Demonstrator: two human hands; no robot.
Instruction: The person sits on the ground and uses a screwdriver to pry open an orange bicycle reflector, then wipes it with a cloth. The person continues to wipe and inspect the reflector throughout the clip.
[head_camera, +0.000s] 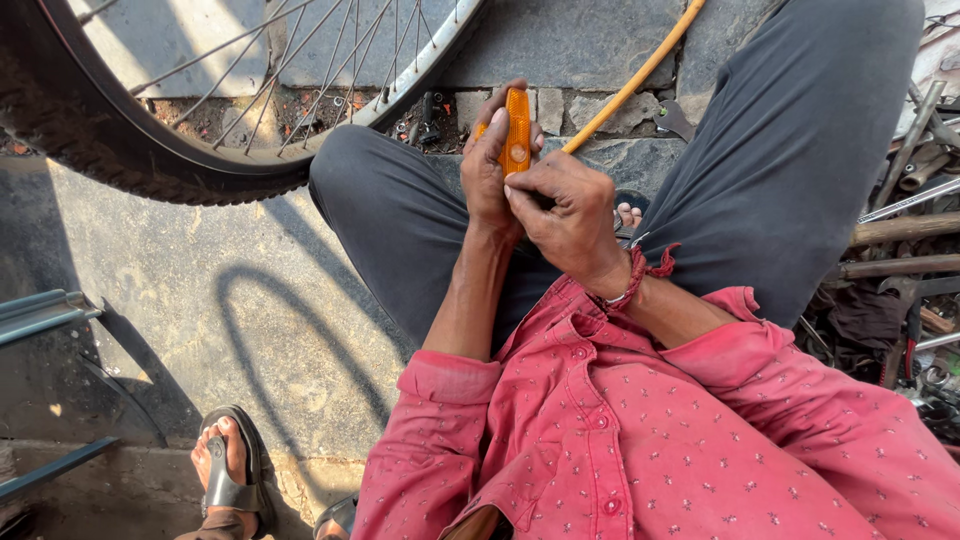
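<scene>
Left hand: your left hand (487, 165) gripped the orange bicycle reflector (517, 130), fingers curled around it.
Right hand: your right hand (562, 210) pinched its lower end.
Reflector: upright above your lap, near the bicycle wheel (200, 150).

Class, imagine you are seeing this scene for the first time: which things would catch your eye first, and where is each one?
The eye goes first to the orange reflector at top centre, held upright in the left hand, with the right hand closed beside it. Next comes the bicycle wheel, with its dark tyre and thin spokes, filling the upper left. The pink shirt takes up the lower right.
</scene>
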